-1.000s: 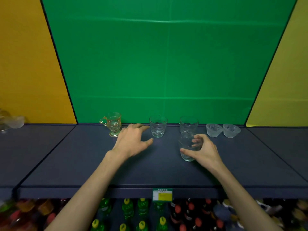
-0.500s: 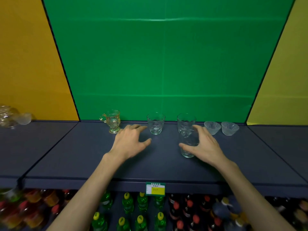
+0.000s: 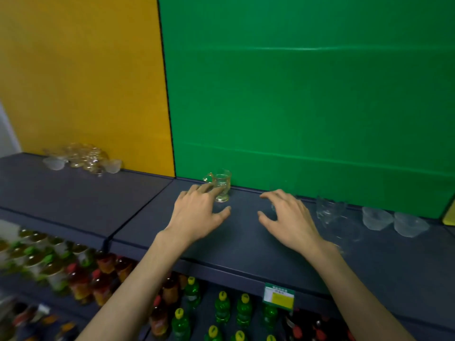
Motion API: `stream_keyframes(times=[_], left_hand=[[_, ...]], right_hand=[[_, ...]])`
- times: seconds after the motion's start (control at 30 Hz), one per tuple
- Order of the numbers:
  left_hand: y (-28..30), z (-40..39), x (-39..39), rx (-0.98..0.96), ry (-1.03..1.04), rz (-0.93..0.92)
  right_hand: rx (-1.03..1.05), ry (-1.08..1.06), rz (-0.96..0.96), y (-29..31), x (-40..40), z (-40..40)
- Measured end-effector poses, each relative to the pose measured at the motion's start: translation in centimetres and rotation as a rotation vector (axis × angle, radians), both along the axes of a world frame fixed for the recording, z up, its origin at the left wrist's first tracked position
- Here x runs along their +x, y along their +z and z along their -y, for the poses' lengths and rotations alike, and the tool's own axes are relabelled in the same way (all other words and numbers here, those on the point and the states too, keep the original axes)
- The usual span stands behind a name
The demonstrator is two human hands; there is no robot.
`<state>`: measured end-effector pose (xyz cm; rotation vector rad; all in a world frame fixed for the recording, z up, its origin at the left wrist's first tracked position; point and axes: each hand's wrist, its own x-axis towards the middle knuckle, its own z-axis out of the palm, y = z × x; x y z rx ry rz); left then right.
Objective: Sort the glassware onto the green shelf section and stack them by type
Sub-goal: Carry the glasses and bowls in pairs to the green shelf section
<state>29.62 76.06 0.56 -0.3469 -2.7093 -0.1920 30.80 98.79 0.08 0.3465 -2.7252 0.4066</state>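
Note:
On the dark shelf [image 3: 246, 244] in front of the green panel stand an amber handled mug [image 3: 220, 184], blurred clear tumblers [image 3: 331, 212] and two small ribbed glass bowls [image 3: 376, 218] [image 3: 410, 224]. My left hand [image 3: 197, 215] hovers palm down with its fingers spread, fingertips just in front of the mug. My right hand [image 3: 289, 221] is also spread and empty, left of the tumblers; another tumbler is mostly hidden behind it. A pile of mixed glassware [image 3: 82, 157] lies on the neighbouring shelf section before the yellow panel.
Below the shelf edge, with its green and yellow price tag [image 3: 279, 297], stand rows of green bottles [image 3: 222, 307] and red and orange drink bottles [image 3: 81, 279]. A yellow panel corner [image 3: 449, 215] marks the green section's right end.
The view has swung left. My right hand has let go of the tumbler and moved left, away from it. My left hand has stayed spread near the mug.

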Motion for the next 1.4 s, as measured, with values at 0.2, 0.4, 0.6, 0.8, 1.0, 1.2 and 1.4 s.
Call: stream_keyframes(times=[0.2,0.4,0.6,0.8,1.0,1.2,1.4], left_hand=[[0.3,8.9,0.5,-0.01,0.107,0.016],[0.0,19.8,1.4,0.009,0.181,0.031],[-0.9,30.7,1.7,0.005,0.222,0.055],[-1.1,40.8,1.7,-0.019,0.261,0.051],[-0.8,48.8,0.3,-0.02,0.3,0.034],[-1.3,55.1,-2.7,-0.009,0.311,0.027],[-0.8,61.6,-7.5,-0.03,0.323,0.029]], right_hand=[[-0.001,0.094,0.013,0.2,-1.6,8.6],[-0.013,0.155,0.007,0.2,-2.7,19.1],[0.01,0.177,0.01,-0.5,-3.8,30.4],[0.022,0.179,0.002,-0.6,-4.7,40.4],[0.041,0.177,-0.002,-0.3,-6.8,48.4],[0.064,0.178,0.016,-1.1,-10.6,55.5],[0.018,0.197,-0.009,-1.8,-15.9,62.5]])
